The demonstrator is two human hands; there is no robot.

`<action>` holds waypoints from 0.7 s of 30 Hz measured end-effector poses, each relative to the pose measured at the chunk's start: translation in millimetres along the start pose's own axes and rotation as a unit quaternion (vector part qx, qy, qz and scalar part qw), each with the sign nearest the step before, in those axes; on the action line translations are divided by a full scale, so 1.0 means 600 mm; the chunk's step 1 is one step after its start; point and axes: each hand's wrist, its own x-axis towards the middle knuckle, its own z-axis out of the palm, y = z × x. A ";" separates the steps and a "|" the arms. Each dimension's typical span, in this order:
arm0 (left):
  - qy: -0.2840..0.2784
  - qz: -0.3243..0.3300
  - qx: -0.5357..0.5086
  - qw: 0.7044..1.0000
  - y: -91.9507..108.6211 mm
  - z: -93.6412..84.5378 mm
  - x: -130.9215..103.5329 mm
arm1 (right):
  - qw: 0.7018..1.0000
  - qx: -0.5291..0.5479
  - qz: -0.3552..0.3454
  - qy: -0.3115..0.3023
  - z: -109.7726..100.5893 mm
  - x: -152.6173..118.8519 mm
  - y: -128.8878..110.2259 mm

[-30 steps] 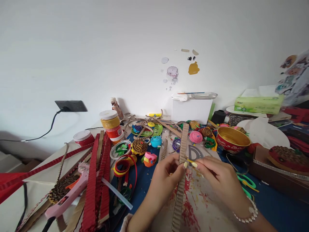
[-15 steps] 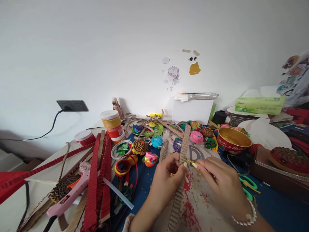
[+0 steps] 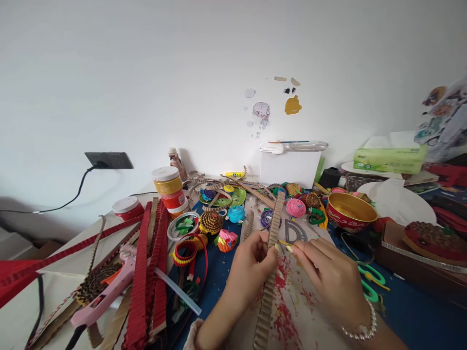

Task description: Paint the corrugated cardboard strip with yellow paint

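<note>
My left hand (image 3: 250,272) is closed on a long brown corrugated cardboard strip (image 3: 267,304), pinching it near its middle. The strip runs upright in view, from the bottom edge up past the fingers. In my right hand (image 3: 330,274), a thin yellow stick (image 3: 285,243) is held between thumb and fingertips. Its tip meets or lies very close to the strip's right edge, beside my left thumb; contact is too small to tell. Under both hands lies a paint-stained grey board (image 3: 297,318). A grey protractor (image 3: 295,231) rests just beyond the right fingertips.
Red corrugated strips (image 3: 137,277) and a pink glue gun (image 3: 109,299) lie at left, near paint jars (image 3: 170,190). Several coiled paper pieces, including a pink coil (image 3: 296,207), spread behind the hands. A red-gold bowl (image 3: 350,214), green-handled scissors (image 3: 372,274) and a brown box (image 3: 408,255) stand right.
Both hands, the strip and the yellow stick have shifted slightly left, with the view itself moving a little. The grips look the same.
</note>
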 end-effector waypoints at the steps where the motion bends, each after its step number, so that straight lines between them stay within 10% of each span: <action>1: 0.002 -0.004 -0.012 1.000 0.001 0.000 0.000 | 1.000 0.006 0.007 -0.003 0.002 -0.001 0.000; 12: 0.011 -0.044 -0.019 0.999 0.002 -0.006 0.008 | 0.978 0.060 0.202 -0.002 -0.019 0.023 0.061; 21: 0.071 -0.011 0.168 0.983 -0.028 -0.011 0.008 | 0.977 0.049 0.161 -0.129 0.018 0.011 0.064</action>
